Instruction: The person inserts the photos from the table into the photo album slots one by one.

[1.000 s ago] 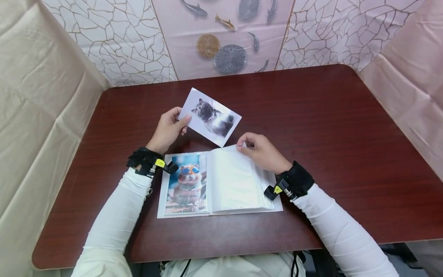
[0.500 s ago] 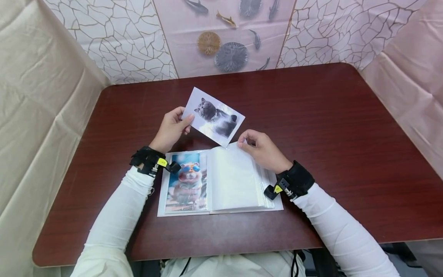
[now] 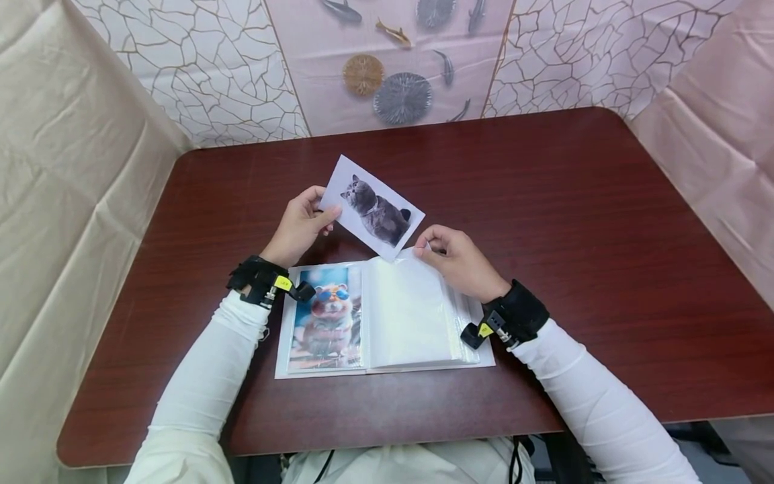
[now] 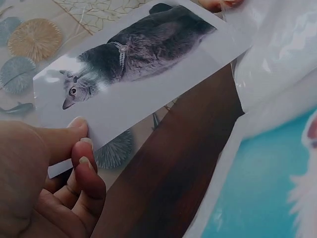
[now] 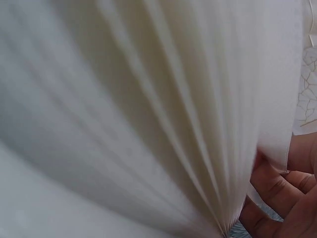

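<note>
My left hand [image 3: 302,225] pinches a photo of a grey cat [image 3: 377,212] by its left end, thumb on top. In the left wrist view the cat photo [image 4: 148,64] is tilted, its far corner overlapping the clear sleeve of the photo album. The album [image 3: 411,316] lies spread on the table, a blank white page on its right side. On its left page sits a picture of an animal in sunglasses [image 3: 329,316]. My right hand [image 3: 453,259] pinches the top edge of the right page's sleeve. Fanned album pages [image 5: 163,109] fill most of the right wrist view.
The album lies near the front edge of the dark red wooden table [image 3: 574,269]. Patterned cloth [image 3: 399,60] hangs behind the table, with a cream curtain [image 3: 78,202] at left and a pinkish one [image 3: 713,134] at right.
The cat photo has shifted slightly right with my left hand, and its lower corner now overlaps the sleeve's top edge. My right hand keeps its pinch, nearly still.
</note>
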A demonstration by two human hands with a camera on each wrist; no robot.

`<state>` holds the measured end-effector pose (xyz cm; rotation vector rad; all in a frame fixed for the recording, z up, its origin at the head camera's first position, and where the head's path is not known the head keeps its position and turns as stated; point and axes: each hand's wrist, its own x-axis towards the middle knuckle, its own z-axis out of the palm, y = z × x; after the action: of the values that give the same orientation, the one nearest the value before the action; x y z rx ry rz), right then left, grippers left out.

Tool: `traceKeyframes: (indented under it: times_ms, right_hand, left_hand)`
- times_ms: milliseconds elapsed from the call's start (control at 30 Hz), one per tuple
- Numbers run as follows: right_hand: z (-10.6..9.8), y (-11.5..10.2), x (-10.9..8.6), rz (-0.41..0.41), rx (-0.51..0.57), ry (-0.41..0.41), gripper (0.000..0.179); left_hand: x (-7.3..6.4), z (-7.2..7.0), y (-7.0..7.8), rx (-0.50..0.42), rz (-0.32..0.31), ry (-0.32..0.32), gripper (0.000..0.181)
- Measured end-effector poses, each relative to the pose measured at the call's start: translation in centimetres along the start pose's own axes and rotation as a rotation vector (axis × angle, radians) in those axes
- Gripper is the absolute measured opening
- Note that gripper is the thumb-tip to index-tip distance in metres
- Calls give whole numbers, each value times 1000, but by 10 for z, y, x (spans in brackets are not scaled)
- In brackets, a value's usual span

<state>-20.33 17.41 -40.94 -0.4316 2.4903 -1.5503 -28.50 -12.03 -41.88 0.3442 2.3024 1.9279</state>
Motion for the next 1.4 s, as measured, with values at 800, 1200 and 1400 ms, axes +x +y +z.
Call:
traceKeyframes:
  times_ms: [800,1200,1400]
  right_hand:
    - [1,-1,0,22,47,16,11]
    - [0,-2,0,38,32,15,14]
    - [-1,0,0,27,56,5,29]
  left_hand:
    - [-1,15,-5,49,7,-80,39]
    - [0,15,-5,-18,19,-77,40]
    - [-1,23,-2,-233,-39,-129,33]
